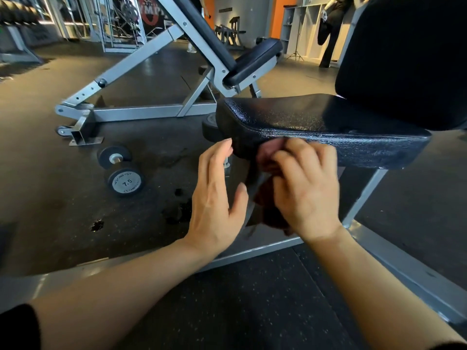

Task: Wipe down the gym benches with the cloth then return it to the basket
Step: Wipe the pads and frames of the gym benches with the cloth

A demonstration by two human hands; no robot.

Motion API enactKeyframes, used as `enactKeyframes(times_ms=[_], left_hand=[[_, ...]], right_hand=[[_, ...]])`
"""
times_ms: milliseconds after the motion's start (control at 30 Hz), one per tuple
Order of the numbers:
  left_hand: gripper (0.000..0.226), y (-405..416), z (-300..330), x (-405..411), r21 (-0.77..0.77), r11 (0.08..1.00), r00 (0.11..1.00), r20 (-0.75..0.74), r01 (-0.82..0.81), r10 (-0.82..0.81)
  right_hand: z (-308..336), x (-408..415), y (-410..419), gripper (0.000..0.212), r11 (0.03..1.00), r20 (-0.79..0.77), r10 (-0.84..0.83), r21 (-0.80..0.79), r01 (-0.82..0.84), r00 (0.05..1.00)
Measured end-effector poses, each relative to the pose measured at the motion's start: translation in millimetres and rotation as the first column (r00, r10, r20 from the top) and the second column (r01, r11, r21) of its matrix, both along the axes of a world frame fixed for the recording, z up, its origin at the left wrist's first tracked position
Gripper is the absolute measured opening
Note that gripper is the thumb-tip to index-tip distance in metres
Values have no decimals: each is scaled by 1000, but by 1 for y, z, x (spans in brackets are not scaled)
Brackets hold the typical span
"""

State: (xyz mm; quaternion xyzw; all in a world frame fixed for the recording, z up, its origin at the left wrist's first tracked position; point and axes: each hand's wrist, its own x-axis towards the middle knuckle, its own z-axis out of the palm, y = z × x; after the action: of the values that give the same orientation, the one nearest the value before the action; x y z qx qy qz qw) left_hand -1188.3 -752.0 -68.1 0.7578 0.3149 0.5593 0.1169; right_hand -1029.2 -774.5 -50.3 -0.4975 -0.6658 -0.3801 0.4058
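A dark red cloth [271, 213] is held bunched in the right hand [307, 188], whose fingers are curled round it, so that grip is clamped on the cloth. The upper part of the cloth is pressed against the front edge of the near bench seat [316, 122], a black padded cushion with a glossy, textured cover; the rest of the cloth hangs below the hand, in front of the grey bench frame [364, 198]. The right hand is blurred, so the exact lie of its fingertips cannot be told.

The left hand [214, 198] is seen just beside the cloth, to its left, with fingers straight and slightly spread; that grip is apart and nothing is held in it. Its fingertips are near the left corner of the seat, but whether they touch it cannot be told.

A black backrest [404, 59] rises behind the seat at the right. A second bench [207, 46], with a grey metal frame and a tilted black pad, stands further back on the dark floor [50, 185]. A dumbbell [121, 170] marked 7.5 lies on the floor left of the hands, well apart from them. A person in dark clothing [333, 29] is seen by the shelving at the far right
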Motion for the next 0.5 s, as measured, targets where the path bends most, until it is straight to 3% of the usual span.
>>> enactKeyframes(times_ms=[67, 133, 300, 433, 500], left_hand=[[64, -3, 0, 1, 6, 1000, 999, -31, -17, 17], [64, -6, 1, -1, 17, 1000, 999, -44, -24, 24], [66, -6, 1, -1, 36, 998, 998, -31, -51, 52], [65, -8, -1, 5, 55, 998, 996, -71, -42, 46], [65, -9, 0, 6, 58, 998, 995, -93, -26, 31]], right_hand=[[-7, 10, -9, 23, 997, -185, -59, 37, 67, 981], [-9, 1, -11, 24, 994, -245, -38, 93, 63, 969], [6, -34, 8, 32, 995, 70, 90, 36, -92, 993], [-1, 5, 4, 32, 999, 166, 19, 34, -25, 986], [-9, 34, -5, 34, 994, 114, -87, 81, 78, 990]])
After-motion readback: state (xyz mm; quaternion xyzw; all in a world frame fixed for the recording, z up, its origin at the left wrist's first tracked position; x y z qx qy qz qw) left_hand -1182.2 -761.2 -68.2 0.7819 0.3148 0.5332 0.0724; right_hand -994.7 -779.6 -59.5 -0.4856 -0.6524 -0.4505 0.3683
